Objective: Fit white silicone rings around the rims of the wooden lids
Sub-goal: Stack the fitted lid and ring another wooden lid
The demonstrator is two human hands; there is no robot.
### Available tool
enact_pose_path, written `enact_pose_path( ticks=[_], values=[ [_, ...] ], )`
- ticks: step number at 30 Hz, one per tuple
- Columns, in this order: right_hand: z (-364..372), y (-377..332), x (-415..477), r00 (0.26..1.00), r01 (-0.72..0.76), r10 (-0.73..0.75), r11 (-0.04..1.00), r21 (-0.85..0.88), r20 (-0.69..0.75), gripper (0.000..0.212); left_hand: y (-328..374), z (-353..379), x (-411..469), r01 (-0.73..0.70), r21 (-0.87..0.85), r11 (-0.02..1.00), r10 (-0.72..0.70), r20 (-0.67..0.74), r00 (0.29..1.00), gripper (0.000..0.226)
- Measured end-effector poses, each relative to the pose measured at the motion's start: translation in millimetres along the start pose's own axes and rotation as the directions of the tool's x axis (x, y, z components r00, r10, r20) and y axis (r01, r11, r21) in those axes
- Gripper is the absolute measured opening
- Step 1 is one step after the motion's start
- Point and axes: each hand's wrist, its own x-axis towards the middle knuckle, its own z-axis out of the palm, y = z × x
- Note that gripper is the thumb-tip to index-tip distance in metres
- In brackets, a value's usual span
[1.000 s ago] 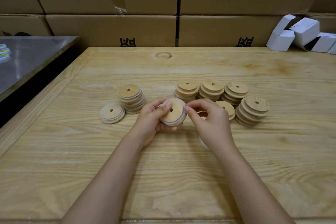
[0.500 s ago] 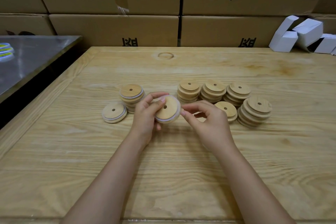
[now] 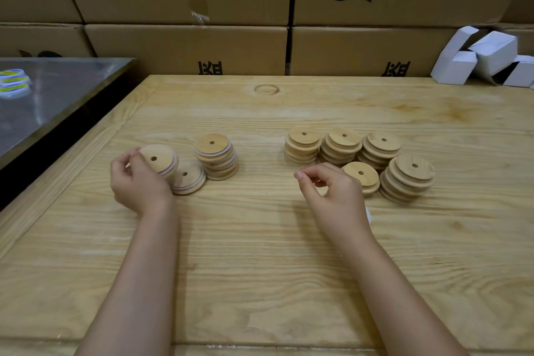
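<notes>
My left hand [image 3: 138, 182] grips a wooden lid [image 3: 157, 158] by its left edge; a white silicone ring shows around its rim. The lid hangs tilted just above a single ringed lid [image 3: 187, 180] lying on the table. Beside it stands a stack of ringed lids [image 3: 216, 159]. My right hand [image 3: 329, 191] hovers near the table's middle with loosely curled fingers and holds nothing. Behind it lie a short pile of bare lids [image 3: 361, 178] and several stacks of bare lids [image 3: 341, 147]. A bit of white [image 3: 368, 215] peeks out from under my right wrist.
The wooden table [image 3: 260, 269] runs to a wall of cardboard boxes [image 3: 187, 49] at the back. A metal-topped table [image 3: 52, 95] stands to the left across a dark gap. Small white boxes [image 3: 485, 58] lie at the back right corner.
My left hand has carried the ringed lid leftward, away from my right hand, to above the single lid on the left. My right hand has let go of it and stayed near the middle.
</notes>
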Motion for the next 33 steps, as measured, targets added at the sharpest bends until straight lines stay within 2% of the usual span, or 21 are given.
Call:
enact_pose_path(
  ticks=[5,9,13,22,27,29,30,31,33],
  values=[
    [0.2,1.5,-0.6,0.999,0.049,-0.048,0.998,-0.037,0.008,0.010,-9.2,0.8,4.1,-0.074,0.317,0.946,0.045,0.097,0.994,0.024],
    [2.0,3.0,-1.9,0.991,0.130,-0.128,0.985,-0.116,0.026,0.009,-13.3,1.9,6.4,-0.070,0.412,0.909,0.019,0.126,0.992,0.025],
    [3.2,2.7,-2.1,0.986,0.163,-0.157,0.976,-0.148,0.049,0.008,-15.0,0.1,6.1,-0.097,0.515,0.852,-0.023,0.223,0.974,0.034],
    [-2.5,-0.2,-0.6,0.989,0.148,-0.144,0.975,-0.164,0.036,0.009,-18.1,-1.7,1.6,-0.261,0.566,0.782,0.036,0.377,0.926,0.025],
    [-7.2,-2.1,0.2,0.990,0.138,-0.136,0.970,-0.198,0.027,0.010,-23.2,0.0,2.2,-0.281,0.561,0.779,0.069,0.369,0.927,0.028],
    [-9.9,-0.4,2.1,0.988,0.137,-0.151,0.952,-0.273,-0.034,0.010,-19.7,-0.1,-0.3,-0.308,0.487,0.817,0.169,0.308,0.936,0.032],
    [-11.2,1.5,3.3,0.984,0.127,-0.159,0.937,-0.326,-0.074,0.010,-16.0,-0.2,-3.9,-0.377,0.436,0.817,0.282,0.268,0.921,0.033],
    [-13.0,4.1,4.5,0.981,0.104,-0.159,0.918,-0.382,-0.113,0.011,-11.2,0.0,-10.0,-0.477,0.387,0.789,0.413,0.239,0.879,0.032],
    [-16.7,11.4,7.3,0.979,0.019,-0.119,0.864,-0.503,-0.168,0.015,-2.5,2.4,-26.5,-0.684,0.247,0.686,0.637,0.250,0.729,0.027]
  ],
)
